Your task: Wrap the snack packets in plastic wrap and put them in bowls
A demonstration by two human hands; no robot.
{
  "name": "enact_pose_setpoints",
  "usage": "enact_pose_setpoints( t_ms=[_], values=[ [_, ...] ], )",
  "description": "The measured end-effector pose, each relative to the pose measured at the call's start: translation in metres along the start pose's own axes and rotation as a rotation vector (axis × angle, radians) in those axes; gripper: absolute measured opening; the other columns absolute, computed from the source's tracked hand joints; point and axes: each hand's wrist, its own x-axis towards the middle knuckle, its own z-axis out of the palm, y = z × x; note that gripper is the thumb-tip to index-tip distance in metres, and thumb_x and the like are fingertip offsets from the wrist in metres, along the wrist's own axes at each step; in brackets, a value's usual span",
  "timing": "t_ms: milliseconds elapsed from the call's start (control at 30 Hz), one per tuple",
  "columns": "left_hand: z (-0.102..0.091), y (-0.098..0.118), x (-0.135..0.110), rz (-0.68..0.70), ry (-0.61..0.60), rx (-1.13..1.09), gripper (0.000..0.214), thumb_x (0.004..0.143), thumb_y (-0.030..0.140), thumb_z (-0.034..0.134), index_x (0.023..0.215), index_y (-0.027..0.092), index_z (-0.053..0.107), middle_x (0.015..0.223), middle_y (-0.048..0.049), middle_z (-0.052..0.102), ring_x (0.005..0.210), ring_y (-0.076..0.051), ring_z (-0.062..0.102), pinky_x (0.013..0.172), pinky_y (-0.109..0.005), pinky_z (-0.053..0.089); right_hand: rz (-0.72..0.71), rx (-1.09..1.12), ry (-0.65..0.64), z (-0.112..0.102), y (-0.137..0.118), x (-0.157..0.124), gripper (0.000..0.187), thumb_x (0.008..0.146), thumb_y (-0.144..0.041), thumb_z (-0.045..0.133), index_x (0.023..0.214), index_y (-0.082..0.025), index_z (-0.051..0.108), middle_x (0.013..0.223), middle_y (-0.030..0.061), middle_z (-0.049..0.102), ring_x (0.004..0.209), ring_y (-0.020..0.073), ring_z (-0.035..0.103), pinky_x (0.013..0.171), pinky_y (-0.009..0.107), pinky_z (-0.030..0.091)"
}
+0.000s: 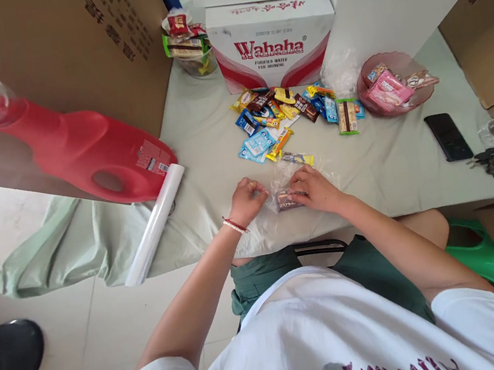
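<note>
My left hand [248, 199] is closed in a pinch on the left edge of a clear plastic bag [283, 175] lying on the grey-green tablecloth [205, 148]. My right hand [315, 188] presses and grips the same bag from the right, fingers curled over a dark brown snack packet [285, 200] inside it. A red-and-white bracelet is on my left wrist. Just beyond the bag lies a pile of several small wrapped snacks [284, 116] in blue, yellow and brown.
A white roll of plastic bags [155, 225] and a red jug [86, 151] lie at the left. A Wahaha water carton [272, 43] stands at the back, a clear jar of snacks [189, 45] beside it. A pink bowl [392, 91], black phone [448, 136], keys [489, 159] and bottles sit on the right.
</note>
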Motion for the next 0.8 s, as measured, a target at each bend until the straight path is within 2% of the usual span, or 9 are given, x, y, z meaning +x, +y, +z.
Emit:
enact_pose_setpoints(
  t_ms=[67,133,200,300,400,467,567,700,800],
  values=[
    [-0.006,0.001,-0.005,-0.066,0.024,-0.304,0.019,0.071,0.037,0.069,0.07,0.021,0.059,0.094,-0.0059,0.064,0.096,-0.024,0.066,0.085,-0.039,0.055,-0.011,0.047,0.021,0.006,0.006,0.002,0.02,0.1,-0.032,0.064,0.103,-0.022,0.081,0.104,0.01,0.069,0.101,0.0264,0.052,0.094,0.041,0.044],
    [-0.011,0.004,-0.008,-0.215,0.0,-0.578,0.026,0.073,0.045,0.067,0.074,0.021,0.056,0.098,-0.0057,0.066,0.089,-0.022,0.069,0.073,-0.035,0.056,-0.012,0.076,0.019,0.009,0.011,0.002,0.021,0.101,-0.031,0.062,0.103,-0.021,0.08,0.1,0.0095,0.067,0.095,0.0243,0.053,0.09,0.039,0.044],
    [-0.013,0.008,-0.007,-0.389,-0.058,-0.688,0.036,0.078,0.056,0.064,0.082,0.021,0.057,0.097,-0.0055,0.067,0.075,-0.019,0.069,0.059,-0.031,0.051,-0.007,0.093,0.008,0.011,0.013,0.002,0.022,0.102,-0.03,0.06,0.102,-0.019,0.078,0.098,0.0092,0.065,0.092,0.0231,0.054,0.088,0.037,0.044],
    [-0.012,0.014,0.001,-0.47,-0.165,-0.536,0.046,0.075,0.062,0.074,0.09,0.02,0.061,0.089,-0.0036,0.068,0.059,-0.015,0.063,0.049,-0.026,0.04,-0.012,0.103,-0.002,0.012,0.012,0.003,0.022,0.103,-0.031,0.059,0.101,-0.018,0.077,0.096,0.009,0.065,0.091,0.0228,0.055,0.087,0.036,0.043],
    [-0.006,0.017,0.011,-0.352,-0.237,-0.295,0.047,0.062,0.052,0.088,0.088,0.018,0.067,0.075,0.0011,0.065,0.058,-0.012,0.056,0.054,-0.025,0.038,-0.029,0.11,-0.007,0.012,0.013,0.004,0.021,0.102,-0.031,0.06,0.1,-0.018,0.076,0.094,0.0086,0.067,0.089,0.0224,0.054,0.087,0.035,0.042],
    [-0.002,0.015,0.015,-0.302,-0.187,-0.193,0.037,0.061,0.046,0.087,0.074,0.018,0.066,0.064,0.0038,0.059,0.059,-0.011,0.05,0.056,-0.025,0.036,-0.034,0.12,-0.01,0.012,0.014,0.004,0.019,0.101,-0.03,0.06,0.099,-0.018,0.075,0.093,0.0082,0.069,0.088,0.0221,0.055,0.088,0.035,0.042],
    [0.0,0.006,0.013,-0.336,-0.071,-0.164,0.03,0.073,0.043,0.073,0.061,0.02,0.057,0.053,0.0056,0.049,0.054,-0.01,0.042,0.055,-0.025,0.031,-0.022,0.148,-0.005,0.013,0.017,0.005,0.018,0.101,-0.03,0.06,0.1,-0.019,0.074,0.094,0.0077,0.071,0.089,0.0218,0.056,0.088,0.034,0.042],
    [-0.012,-0.011,-0.002,-0.437,0.051,-0.153,0.026,0.08,0.037,0.06,0.06,0.022,0.051,0.048,0.0052,0.044,0.048,-0.012,0.041,0.051,-0.027,0.031,-0.001,0.191,-0.023,0.012,0.018,0.006,0.021,0.103,-0.03,0.054,0.098,-0.018,0.071,0.091,0.0065,0.071,0.088,0.0204,0.059,0.085,0.031,0.041],
    [-0.025,-0.017,-0.019,-0.479,0.181,-0.101,0.018,0.08,0.03,0.059,0.064,0.023,0.054,0.055,0.002,0.051,0.053,-0.015,0.047,0.055,-0.031,0.036,0.059,0.177,-0.065,0.008,0.015,0.008,0.03,0.106,-0.034,0.046,0.091,-0.018,0.067,0.084,0.0051,0.067,0.082,0.0189,0.058,0.075,0.028,0.037]
  ],
)
